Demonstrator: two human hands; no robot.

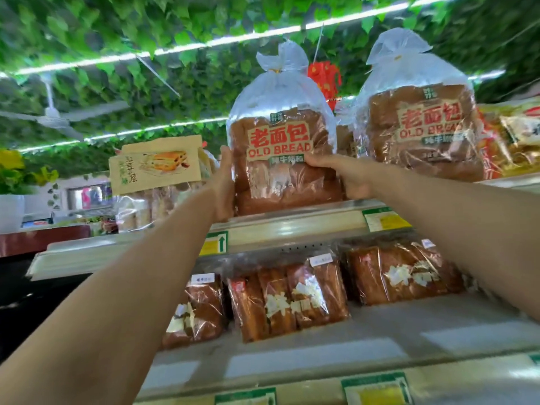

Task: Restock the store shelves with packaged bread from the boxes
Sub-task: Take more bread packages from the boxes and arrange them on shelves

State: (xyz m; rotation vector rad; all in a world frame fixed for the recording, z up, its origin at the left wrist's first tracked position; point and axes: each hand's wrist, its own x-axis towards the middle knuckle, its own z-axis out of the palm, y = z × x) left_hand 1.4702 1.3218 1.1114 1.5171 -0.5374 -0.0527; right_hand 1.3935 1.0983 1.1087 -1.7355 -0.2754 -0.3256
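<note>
Along the bottom edge of the frame, a pale lower shelf ledge with green-framed yellow price tags is seen. Above it, in the lower middle, flat clear-wrapped brown bread packs are laid on the pale lower shelf, some bearing white lettering. Two bare forearms are raised from the lower corners toward the centre of the frame.

At the centre, a tall clear plastic bag of brown bread with a red "OLD BREAD" label is held upright between both hands, its base resting at the front of the white upper shelf. The left hand is pressed flat against the bag's left side, fingers straight and pointing up. The right hand is wrapped around the bag's right side, with the thumb laid across its front below the label.

Just to the right, a second tied clear bag of the same brown bread is stood on the upper shelf, with yellow-wrapped packs beyond it at the right edge. To the left of the held bag, a tan paper-topped bread pack is stood.

Farthest back, across the top of the frame, green artificial leaves and white light strips are seen overhead.
</note>
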